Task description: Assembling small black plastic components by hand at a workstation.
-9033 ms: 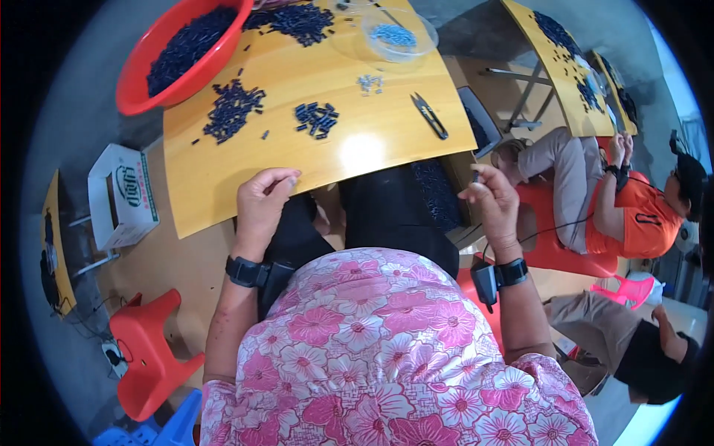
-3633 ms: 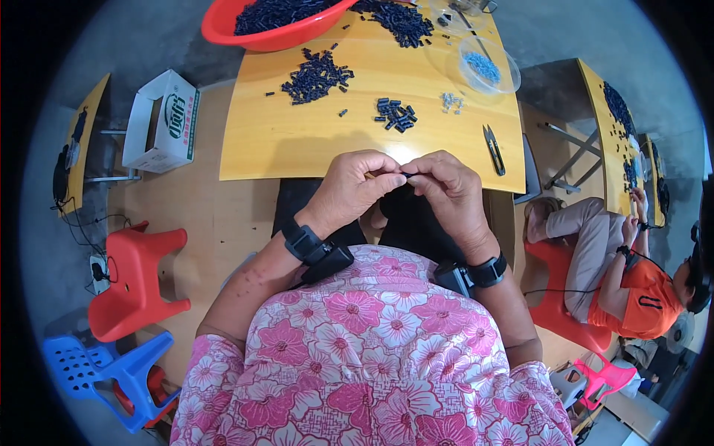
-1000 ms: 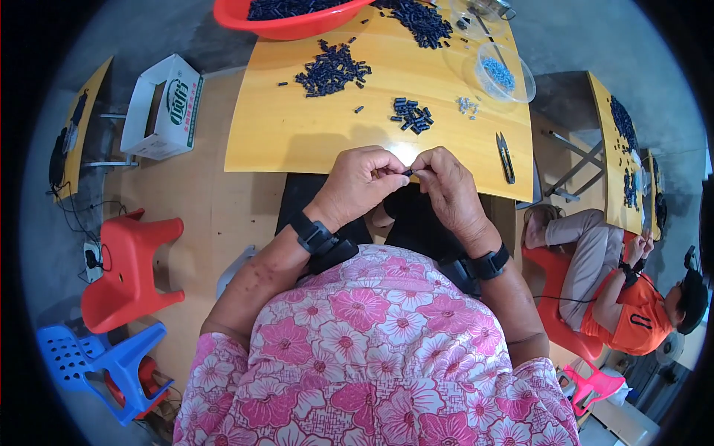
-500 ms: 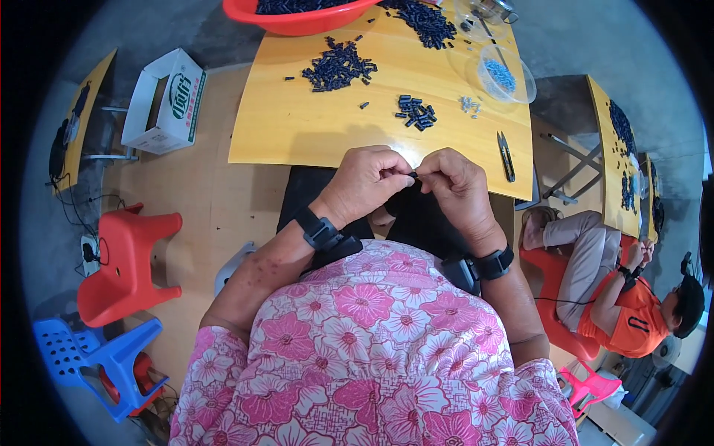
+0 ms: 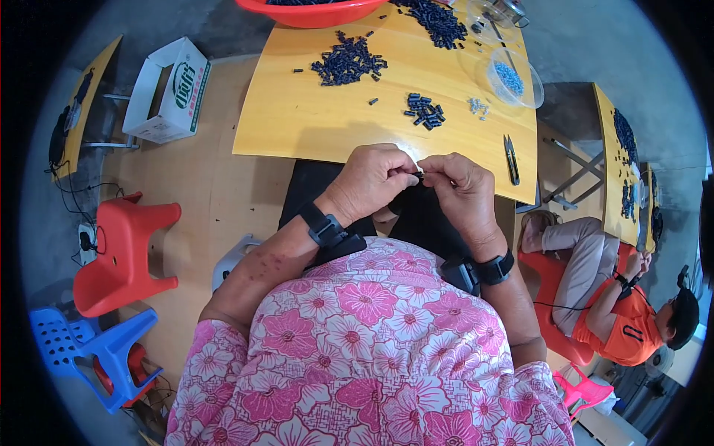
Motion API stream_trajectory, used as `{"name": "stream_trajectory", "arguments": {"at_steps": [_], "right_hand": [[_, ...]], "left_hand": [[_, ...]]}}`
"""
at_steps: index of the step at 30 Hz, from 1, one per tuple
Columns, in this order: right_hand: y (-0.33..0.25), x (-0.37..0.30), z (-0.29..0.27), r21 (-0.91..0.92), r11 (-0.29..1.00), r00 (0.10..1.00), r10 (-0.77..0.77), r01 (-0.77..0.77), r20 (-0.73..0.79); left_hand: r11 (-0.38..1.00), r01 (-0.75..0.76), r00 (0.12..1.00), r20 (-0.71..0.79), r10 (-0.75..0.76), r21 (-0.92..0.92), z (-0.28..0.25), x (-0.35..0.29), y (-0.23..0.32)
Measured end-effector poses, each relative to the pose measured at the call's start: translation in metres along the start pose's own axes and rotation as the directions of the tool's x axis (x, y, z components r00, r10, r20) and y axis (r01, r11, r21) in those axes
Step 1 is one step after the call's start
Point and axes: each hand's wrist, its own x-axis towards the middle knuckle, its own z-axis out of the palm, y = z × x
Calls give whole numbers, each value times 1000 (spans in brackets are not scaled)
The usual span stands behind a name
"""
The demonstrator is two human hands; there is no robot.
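My left hand (image 5: 375, 181) and my right hand (image 5: 462, 190) meet fingertip to fingertip just in front of the near edge of a yellow wooden table (image 5: 297, 123). Together they pinch a small dark part (image 5: 418, 173), mostly hidden by my fingers. Both wrists wear black bands. On the table lie a small pile of dark blue parts (image 5: 424, 111), a larger pile (image 5: 348, 62), and a few tiny pale pieces (image 5: 476, 106).
A red basin (image 5: 316, 7) and a clear bowl of blue bits (image 5: 510, 76) sit at the far side; black snips (image 5: 511, 157) lie at the right edge. A cardboard box (image 5: 167, 93), red stool (image 5: 119, 253) and blue stool (image 5: 93, 349) stand left. A seated person in orange (image 5: 617, 312) works right.
My hands have stayed joined at the table's near edge, fingers working on the small part. The view has shifted slightly, with the table sliding a little toward the top right.
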Motion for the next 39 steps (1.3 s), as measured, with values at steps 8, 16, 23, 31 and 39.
{"name": "stream_trajectory", "arguments": {"at_steps": [8, 16, 23, 31, 39], "right_hand": [[-3, -2, 4, -212, 965, 988, -152, 156, 34], [-4, -3, 11, -272, 936, 971, -238, 222, -27], [-13, 0, 16, -518, 712, 876, -440, 474, 196], [-16, 38, 24, -346, 855, 922, -355, 387, 155], [17, 112, 51, -373, 844, 922, -358, 386, 145]], "left_hand": [[999, -4, 999, -54, 6, 37, 5, -1, -4], [965, 172, 981, -53, -186, -199, 6, -2, -9], [887, 285, 951, -5, -308, -363, 5, -5, -16], [942, 215, 955, -147, -258, -258, -15, -2, -14], [992, 126, 949, -294, -117, 10, -39, 2, -37]]}}
